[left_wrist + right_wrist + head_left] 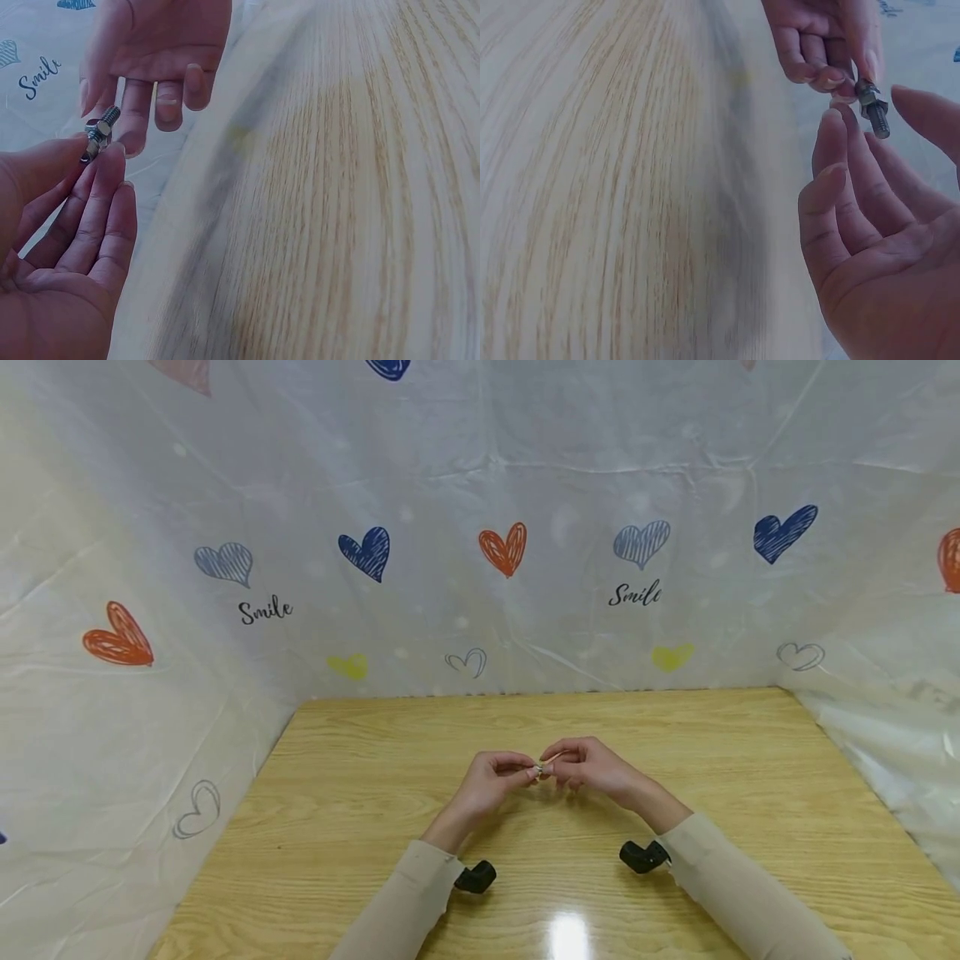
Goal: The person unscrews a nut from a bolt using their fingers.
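Observation:
My left hand pinches a small metal bolt near its head end, between thumb and fingertips. A hex nut sits on the bolt, and bare thread sticks out beyond it toward my right hand. In the right wrist view the bolt points at the gap between my right thumb and fingers. The right thumb stands apart from the metal, and the right fingers are loosely bent around the threaded end without gripping it. Part of the bolt's head is hidden by the left fingertips.
Both hands are raised over a wood-grain table. A pale sheet printed with hearts hangs behind and along the sides. Black wrist camera mounts stick out inward from the sleeves.

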`<state>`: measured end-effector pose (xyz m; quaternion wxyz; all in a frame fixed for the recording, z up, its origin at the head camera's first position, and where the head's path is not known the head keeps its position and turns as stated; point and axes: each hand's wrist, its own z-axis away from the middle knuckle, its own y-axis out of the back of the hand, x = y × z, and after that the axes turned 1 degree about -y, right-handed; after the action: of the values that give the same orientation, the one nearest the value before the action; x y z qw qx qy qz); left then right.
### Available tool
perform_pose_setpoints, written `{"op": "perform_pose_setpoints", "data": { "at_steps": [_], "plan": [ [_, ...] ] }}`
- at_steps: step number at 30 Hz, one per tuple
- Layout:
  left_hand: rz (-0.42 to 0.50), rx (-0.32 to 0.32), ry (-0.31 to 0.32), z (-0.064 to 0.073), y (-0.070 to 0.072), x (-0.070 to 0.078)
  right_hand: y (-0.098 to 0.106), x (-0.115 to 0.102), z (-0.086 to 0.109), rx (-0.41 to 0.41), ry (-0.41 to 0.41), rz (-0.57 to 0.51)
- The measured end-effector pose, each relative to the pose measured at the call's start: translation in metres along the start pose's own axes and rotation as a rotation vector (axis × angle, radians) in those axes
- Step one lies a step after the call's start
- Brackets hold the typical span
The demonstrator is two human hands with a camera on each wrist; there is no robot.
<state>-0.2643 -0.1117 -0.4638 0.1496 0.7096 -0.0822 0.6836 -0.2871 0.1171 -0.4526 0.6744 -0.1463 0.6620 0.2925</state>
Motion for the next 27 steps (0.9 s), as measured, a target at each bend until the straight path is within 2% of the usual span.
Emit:
{"op": "perform_pose_setpoints", "data": {
  "at_steps": [9,13,21,27],
  "plan": [
    [-0.01,0.01,-0.018,-0.001,-0.0011,0.0003,-0.0016,-0.0036,0.0002,0.006,-0.017,0.063],
    [-0.008,0.001,-0.002,-0.0008,-0.0018,-0.0002,-0.0017,-0.0036,0.001,0.003,-0.008,0.064],
    [0.001,0.01,-0.015,-0.0011,-0.0011,0.0,-0.0002,-0.0035,0.0026,0.033,-0.002,0.048],
    [0.0,0.006,-0.014,-0.0008,-0.0008,0.0009,-0.0014,-0.0016,0.0001,0.021,-0.018,0.065]
  ]
}}
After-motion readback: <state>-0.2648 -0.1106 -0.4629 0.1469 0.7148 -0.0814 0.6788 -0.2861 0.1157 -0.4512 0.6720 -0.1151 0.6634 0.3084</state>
